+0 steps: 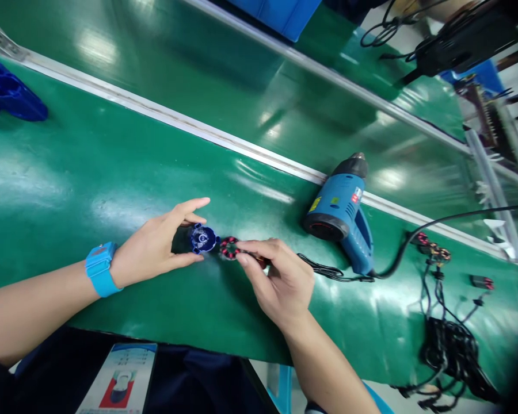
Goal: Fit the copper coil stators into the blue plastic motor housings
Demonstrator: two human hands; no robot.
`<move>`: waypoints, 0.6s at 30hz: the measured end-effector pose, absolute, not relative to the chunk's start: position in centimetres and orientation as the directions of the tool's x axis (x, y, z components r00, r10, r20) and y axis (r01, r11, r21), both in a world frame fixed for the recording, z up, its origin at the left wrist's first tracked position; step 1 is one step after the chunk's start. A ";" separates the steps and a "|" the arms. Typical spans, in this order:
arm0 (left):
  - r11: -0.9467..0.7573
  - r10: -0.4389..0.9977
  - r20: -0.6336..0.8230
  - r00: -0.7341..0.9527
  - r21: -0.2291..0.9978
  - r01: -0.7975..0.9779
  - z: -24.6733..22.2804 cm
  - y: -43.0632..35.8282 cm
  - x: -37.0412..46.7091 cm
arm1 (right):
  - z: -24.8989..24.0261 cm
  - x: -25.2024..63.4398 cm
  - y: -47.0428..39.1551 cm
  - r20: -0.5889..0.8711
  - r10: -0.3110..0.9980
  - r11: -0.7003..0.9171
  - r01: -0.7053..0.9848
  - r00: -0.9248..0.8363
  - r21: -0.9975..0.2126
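Observation:
My left hand (157, 244), with a blue wrist strap (101, 268), pinches a small round blue plastic housing (202, 238) between thumb and fingers just above the green bench mat (90, 172). My right hand (276, 276) grips a small ring-shaped coil part with red and black windings (229, 248) by its wire end, right beside the blue housing. The two parts nearly touch. Whether the ring is inside the housing I cannot tell.
A blue heat gun (343, 213) lies to the right with its black cord (435, 227) trailing away. More wound coils and black wiring (440, 287) lie at the right edge. A blue tray (8, 92) sits far left. A metal rail (224, 138) crosses the bench.

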State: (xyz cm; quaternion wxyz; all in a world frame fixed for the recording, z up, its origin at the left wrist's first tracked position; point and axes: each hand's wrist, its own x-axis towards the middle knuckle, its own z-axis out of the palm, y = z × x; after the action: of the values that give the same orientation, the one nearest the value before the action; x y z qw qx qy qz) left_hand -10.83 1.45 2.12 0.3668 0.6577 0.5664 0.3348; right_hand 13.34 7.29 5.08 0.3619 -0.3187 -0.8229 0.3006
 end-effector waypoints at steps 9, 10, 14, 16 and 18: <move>-0.140 0.974 0.032 0.226 0.866 0.479 2.0 0.8 -9.4 | 4.8 12.8 6.1 0.146 0.807 0.185 0.011 -0.572 -0.983; -0.143 0.973 0.034 0.228 0.864 0.482 2.0 0.8 -9.4 | 4.7 12.7 6.1 0.113 0.801 0.142 0.003 -0.588 -0.990; -0.116 0.979 0.013 0.205 0.860 0.498 2.0 0.9 -9.6 | 4.0 12.2 6.2 -0.015 0.754 -0.036 -0.018 -0.657 -0.999; -0.100 0.980 0.000 0.198 0.863 0.496 2.1 1.0 -9.7 | 3.8 12.2 6.5 -0.060 0.724 -0.123 -0.043 -0.687 -0.991; -0.096 0.980 -0.004 0.197 0.864 0.494 2.1 1.0 -9.8 | 3.6 12.3 6.9 -0.085 0.696 -0.187 -0.066 -0.713 -0.980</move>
State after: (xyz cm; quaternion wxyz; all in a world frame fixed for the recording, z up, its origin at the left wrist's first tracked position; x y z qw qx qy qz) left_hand -9.81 0.99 2.08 0.3867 0.6699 0.5502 0.3145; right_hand 12.29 6.86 3.62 0.2642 -0.2715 -0.5802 0.7209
